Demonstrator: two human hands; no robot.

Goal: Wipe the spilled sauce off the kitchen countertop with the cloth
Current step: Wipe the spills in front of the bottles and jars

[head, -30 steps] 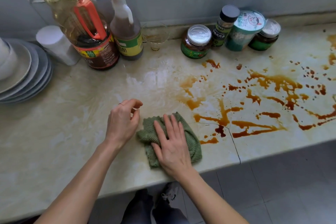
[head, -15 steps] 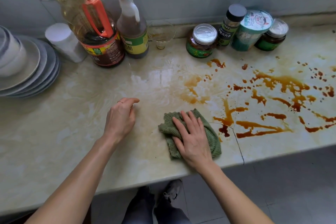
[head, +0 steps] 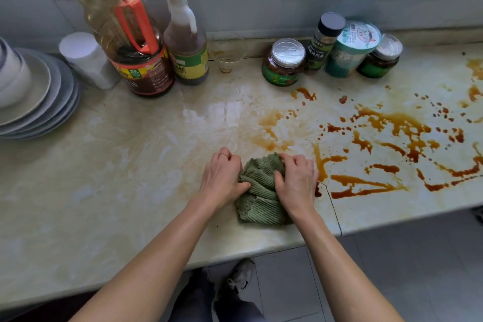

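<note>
Countertop (head: 104, 165): one cloth (head: 261, 191), left hand (head: 222, 178), right hand (head: 296, 183).

Green ribbed cloth (head: 261, 191); brown-orange sauce (head: 366, 185) streaks; cream marbled countertop (head: 104, 165); orange-handled oil bottle (head: 125, 29).

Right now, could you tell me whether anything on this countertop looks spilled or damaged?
Yes: brown sauce is splashed across the countertop right of the green cloth, and a thin crack runs to the front edge.
</note>
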